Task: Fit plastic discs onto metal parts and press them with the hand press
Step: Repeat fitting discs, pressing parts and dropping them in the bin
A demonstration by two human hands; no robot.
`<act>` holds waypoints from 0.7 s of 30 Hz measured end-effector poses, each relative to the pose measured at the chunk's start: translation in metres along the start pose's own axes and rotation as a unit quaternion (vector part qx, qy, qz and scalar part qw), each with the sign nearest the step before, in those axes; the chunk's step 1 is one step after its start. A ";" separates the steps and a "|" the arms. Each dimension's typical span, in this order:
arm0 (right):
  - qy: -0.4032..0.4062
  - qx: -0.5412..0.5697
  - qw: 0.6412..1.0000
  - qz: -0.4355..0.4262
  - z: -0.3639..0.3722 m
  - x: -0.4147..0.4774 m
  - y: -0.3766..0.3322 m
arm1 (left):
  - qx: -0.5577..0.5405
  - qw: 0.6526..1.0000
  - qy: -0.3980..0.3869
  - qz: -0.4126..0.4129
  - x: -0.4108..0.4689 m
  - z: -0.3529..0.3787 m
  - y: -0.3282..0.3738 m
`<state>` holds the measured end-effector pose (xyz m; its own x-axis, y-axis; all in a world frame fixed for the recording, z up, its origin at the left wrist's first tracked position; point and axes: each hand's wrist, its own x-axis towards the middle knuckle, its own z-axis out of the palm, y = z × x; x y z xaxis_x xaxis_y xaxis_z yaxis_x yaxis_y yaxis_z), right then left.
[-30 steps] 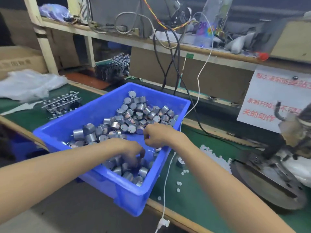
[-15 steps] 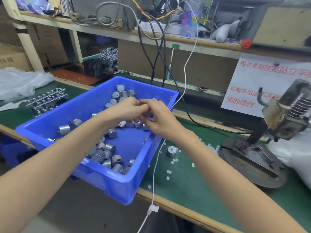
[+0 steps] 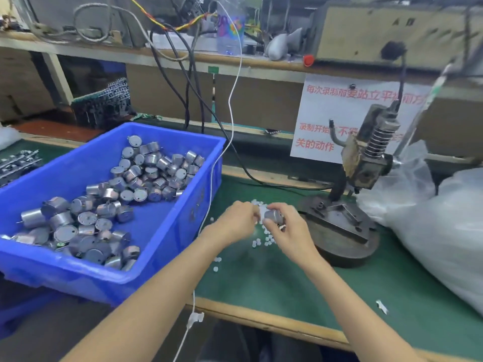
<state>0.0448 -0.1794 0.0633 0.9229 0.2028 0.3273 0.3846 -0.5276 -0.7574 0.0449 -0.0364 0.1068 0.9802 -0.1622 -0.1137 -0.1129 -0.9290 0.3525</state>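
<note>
Over the green mat (image 3: 287, 283), between the blue bin (image 3: 167, 231) of metal parts on the left and the hand press (image 3: 363, 163) on the right, the right hand (image 3: 287, 228) grips a metal part (image 3: 273, 217). The left hand (image 3: 235, 222) pinches a white disc (image 3: 260, 213) against its end. Loose discs (image 3: 266, 240) lie scattered beneath.

Single view, head-worn, wide-angle. Looks forward and down across green bench (image 3: 261, 283) from its near edge. Close range: forearms enter from bottom, left hand (image 3: 232, 220) and right hand (image 3: 290, 228) just below frame centre. Blue bin (image 3: 65, 278) near, at left. Hand press (image 3: 366, 158) at right. Shelf (image 3: 261, 66) farther back, across top. Straight lines bowed toward frame edges.
</note>
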 end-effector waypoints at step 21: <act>0.053 0.220 0.965 0.129 -0.002 -0.052 0.065 | -0.157 0.976 0.118 0.097 -0.009 0.101 0.000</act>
<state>0.0216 -0.2256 -0.0015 0.9910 0.0139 0.1332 0.1338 -0.1433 -0.9806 0.0192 -0.0684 0.0136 0.9598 -0.2094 0.1867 -0.2804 -0.7346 0.6179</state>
